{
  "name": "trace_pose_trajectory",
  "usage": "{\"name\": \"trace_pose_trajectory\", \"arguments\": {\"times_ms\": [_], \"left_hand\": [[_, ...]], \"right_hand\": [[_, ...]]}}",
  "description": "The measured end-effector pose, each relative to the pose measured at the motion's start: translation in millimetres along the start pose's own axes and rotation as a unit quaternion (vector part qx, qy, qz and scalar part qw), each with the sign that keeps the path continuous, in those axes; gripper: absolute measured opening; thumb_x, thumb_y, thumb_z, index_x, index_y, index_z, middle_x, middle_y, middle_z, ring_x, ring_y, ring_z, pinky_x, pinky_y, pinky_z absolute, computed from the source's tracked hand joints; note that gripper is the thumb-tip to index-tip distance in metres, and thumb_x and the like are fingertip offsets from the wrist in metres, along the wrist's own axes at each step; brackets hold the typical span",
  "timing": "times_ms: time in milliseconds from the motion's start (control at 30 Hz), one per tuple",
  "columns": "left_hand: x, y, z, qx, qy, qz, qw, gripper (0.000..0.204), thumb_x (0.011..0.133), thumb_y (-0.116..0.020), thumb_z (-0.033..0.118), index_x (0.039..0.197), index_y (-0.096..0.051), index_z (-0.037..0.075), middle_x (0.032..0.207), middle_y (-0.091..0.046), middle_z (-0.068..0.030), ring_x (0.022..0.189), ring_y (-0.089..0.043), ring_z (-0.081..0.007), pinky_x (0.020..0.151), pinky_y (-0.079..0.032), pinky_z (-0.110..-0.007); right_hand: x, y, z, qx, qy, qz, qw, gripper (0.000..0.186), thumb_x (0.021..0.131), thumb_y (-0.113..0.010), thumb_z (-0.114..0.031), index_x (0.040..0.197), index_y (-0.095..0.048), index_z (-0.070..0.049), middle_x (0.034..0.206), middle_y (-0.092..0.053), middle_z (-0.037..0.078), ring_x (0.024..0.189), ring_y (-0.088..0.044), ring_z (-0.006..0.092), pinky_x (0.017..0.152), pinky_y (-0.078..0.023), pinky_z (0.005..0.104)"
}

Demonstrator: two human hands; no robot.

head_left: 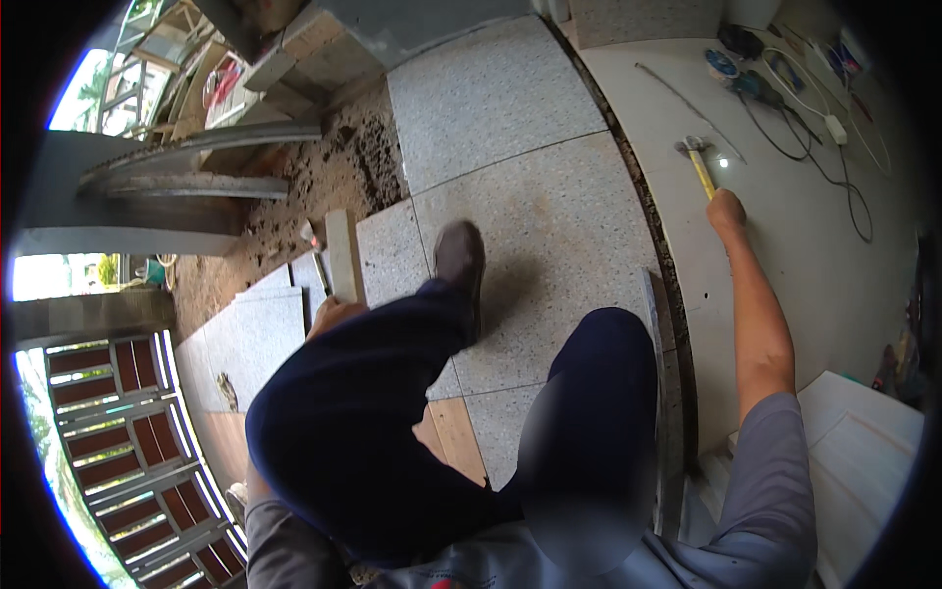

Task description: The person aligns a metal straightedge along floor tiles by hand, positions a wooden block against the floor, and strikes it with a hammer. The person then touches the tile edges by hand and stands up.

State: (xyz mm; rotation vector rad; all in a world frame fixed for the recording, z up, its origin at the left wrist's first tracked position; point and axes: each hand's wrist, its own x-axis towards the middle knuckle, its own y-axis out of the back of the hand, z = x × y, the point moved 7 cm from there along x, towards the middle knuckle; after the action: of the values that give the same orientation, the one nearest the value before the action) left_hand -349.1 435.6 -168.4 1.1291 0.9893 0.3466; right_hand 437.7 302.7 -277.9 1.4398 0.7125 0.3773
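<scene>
At the right, my right hand (725, 210) grips a hammer (703, 168) by its yellow handle, its metal head on or just over the pale smooth floor. My left hand (332, 316), partly behind my raised left knee, is closed on the handle of a slim tool (319, 263) with a small red-and-grey head, too small to identify, beside a beige block (343, 250). My shoe (458, 255) rests on speckled grey tiles (510, 206). A thin metal rod (687, 108) lies beyond the hammer.
Power tools with cords (760, 88) lie at the upper right. Bare soil (368, 147) borders the tiles at upper left. Concrete beams (206, 187), loose tiles (270, 339) and a barred gate (128, 422) are at left. A white panel (863, 471) is at lower right.
</scene>
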Motion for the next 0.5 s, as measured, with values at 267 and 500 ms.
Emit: {"name": "trace_pose_trajectory", "arguments": {"times_ms": [267,500], "left_hand": [[86,-49,-60,-0.241,0.217,-0.032,0.945,0.061,0.067,-0.080,0.023,0.112,-0.054,-0.008,0.099,-0.066,-0.0235,0.091,-0.066,-0.0330,0.082,-0.053,-0.041],[157,-47,-44,-0.356,0.381,-0.067,0.851,0.065,0.066,-0.082,0.028,0.110,-0.053,-0.010,0.103,-0.064,-0.0273,0.098,-0.066,-0.0365,0.089,-0.052,-0.041]], "right_hand": [[33,-9,2,-0.068,0.082,-0.012,0.994,0.020,0.085,-0.056,-0.009,0.093,-0.067,0.005,0.094,-0.067,0.028,0.093,-0.066,0.0445,0.081,-0.054,0.0487],[38,-6,21,-0.149,0.080,-0.125,0.978,0.026,0.080,-0.069,-0.017,0.085,-0.068,0.009,0.086,-0.066,0.030,0.085,-0.066,0.0462,0.076,-0.054,0.0497]]}}
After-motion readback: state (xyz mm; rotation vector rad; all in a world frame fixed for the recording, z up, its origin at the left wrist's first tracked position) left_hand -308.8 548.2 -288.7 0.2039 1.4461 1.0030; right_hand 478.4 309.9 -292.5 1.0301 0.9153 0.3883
